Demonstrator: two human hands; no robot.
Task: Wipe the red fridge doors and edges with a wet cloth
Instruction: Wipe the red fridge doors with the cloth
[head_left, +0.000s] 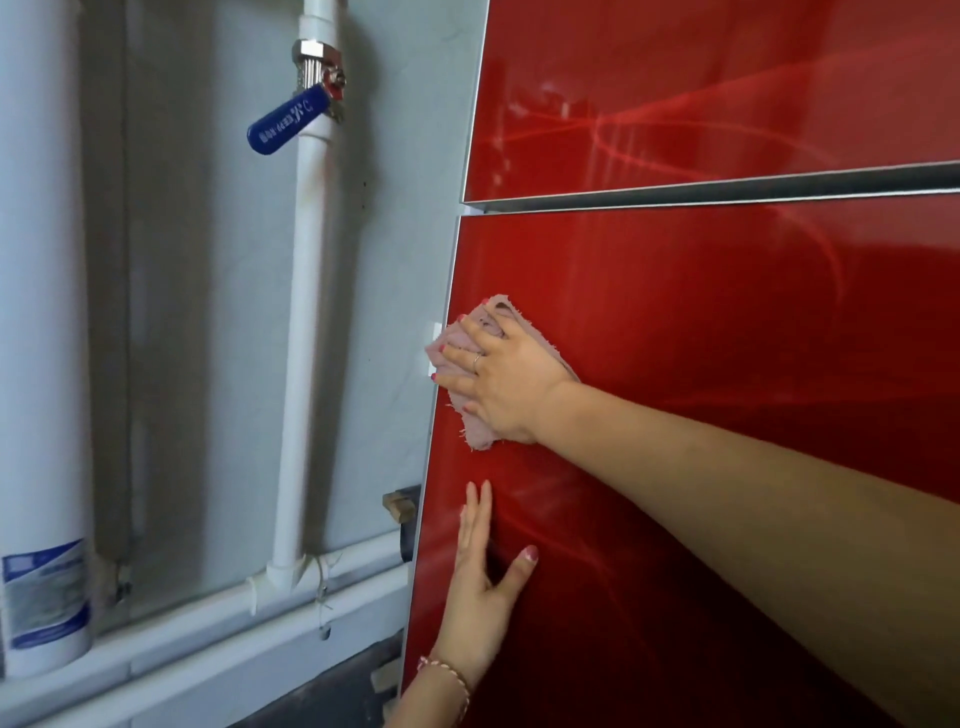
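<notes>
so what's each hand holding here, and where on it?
Right hand presses the pink cloth flat against the lower red door, palm over its middle. Left hand holds nothing; it rests open on the door.

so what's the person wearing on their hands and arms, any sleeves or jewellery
No sleeves show; both forearms are bare. The right hand wears a thin silver-coloured ring on one finger. The left hand has a slim pink-and-gold beaded bracelet at the wrist. Nails on both hands are painted pinkish red.
</notes>
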